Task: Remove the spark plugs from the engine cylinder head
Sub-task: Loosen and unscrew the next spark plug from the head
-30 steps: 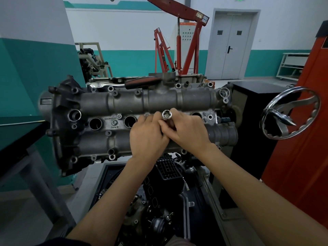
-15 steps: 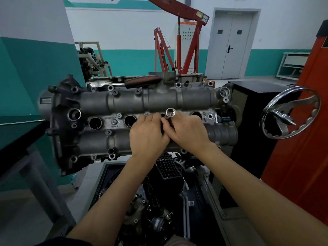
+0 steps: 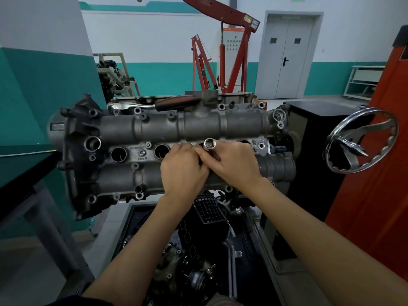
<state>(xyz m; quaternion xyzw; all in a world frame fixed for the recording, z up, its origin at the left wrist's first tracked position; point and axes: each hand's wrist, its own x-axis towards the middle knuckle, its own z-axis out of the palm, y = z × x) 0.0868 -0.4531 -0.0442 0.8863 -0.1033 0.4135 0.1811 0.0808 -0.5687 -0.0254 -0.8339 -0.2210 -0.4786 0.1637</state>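
Observation:
The grey cylinder head (image 3: 198, 127) lies across the view on its stand, with a row of round spark plug wells along its middle. Two wells on the left (image 3: 118, 154) stand open. Over the third well, my right hand (image 3: 231, 165) grips a shiny metal socket (image 3: 210, 145) whose open end points up toward me. My left hand (image 3: 182, 171) presses against the right one, fingers curled around the same tool's lower part. The plug itself is hidden under my hands.
A ratchet with a red-black handle (image 3: 176, 101) lies on the head's far edge. A chrome handwheel (image 3: 362, 140) sticks out at the right, beside an orange cabinet (image 3: 379, 173). A dark bench (image 3: 19, 166) is at the left. Engine parts (image 3: 198, 261) sit below.
Both hands and the socket have shifted slightly up and to the right over the third well. The engine has not moved.

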